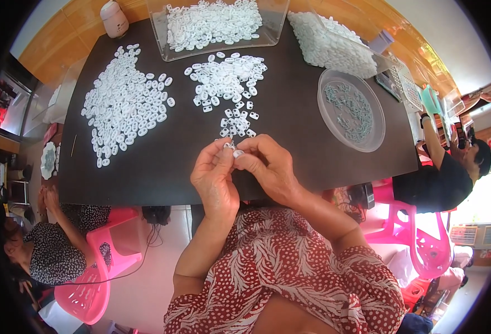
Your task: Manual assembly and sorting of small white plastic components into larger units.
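My left hand [216, 170] and my right hand [269, 167] meet near the front edge of the dark table [290, 119]. Their fingertips are pinched together around a small white plastic piece [237, 153]. Fingers partly cover it, and whether a second part is in the pinch is hidden. Just beyond my fingertips lies a small cluster of white two-holed pieces [237, 122]. Farther back a larger heap of the same pieces [226, 78] spreads out. On the left is a wide pile of white oval pieces [126, 100].
A clear bin of white pieces [162, 53] stands at the back, beside a heaped bag of white parts [334, 47]. To the right sits a round plastic tray [326, 106] holding small greenish-grey metal parts. One person [62, 245] sits at left, another [440, 178] at right, near pink chairs [98, 278].
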Demonstrator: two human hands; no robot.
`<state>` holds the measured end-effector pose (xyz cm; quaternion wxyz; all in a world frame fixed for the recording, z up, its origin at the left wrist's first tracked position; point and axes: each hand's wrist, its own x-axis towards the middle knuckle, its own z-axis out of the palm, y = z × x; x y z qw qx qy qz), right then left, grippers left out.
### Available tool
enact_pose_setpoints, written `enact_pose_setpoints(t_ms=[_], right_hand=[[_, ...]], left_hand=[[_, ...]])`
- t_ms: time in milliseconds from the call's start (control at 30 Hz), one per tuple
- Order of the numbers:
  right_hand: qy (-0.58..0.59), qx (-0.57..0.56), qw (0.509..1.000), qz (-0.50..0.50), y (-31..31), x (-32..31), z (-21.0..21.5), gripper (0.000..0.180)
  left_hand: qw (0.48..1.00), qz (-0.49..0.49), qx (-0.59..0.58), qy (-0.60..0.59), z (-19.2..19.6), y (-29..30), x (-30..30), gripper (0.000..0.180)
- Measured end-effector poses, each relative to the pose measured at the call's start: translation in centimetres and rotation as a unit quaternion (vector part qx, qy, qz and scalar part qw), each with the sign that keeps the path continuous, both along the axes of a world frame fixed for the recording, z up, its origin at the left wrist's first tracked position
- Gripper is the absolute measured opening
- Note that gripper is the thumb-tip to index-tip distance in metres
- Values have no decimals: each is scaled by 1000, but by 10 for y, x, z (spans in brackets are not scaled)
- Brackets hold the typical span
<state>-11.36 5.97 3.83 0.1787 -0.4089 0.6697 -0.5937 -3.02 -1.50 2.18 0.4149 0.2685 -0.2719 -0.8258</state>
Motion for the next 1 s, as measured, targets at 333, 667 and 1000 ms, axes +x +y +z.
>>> enact_pose_setpoints(t_ms=[333,667,1000], right_hand=[[-79,-25,997,4,2,-7,-6,10],[-216,-24,976,-1,-1,-17,-2,16],[-217,-33,976,4,-2,-17,-3,14]], left_hand=[[1000,-26,-16,3,-2,2,0,14],[997,-3,-66,-34,3,5,2,15],[989,5,-130,-73,5,9,4,12]])
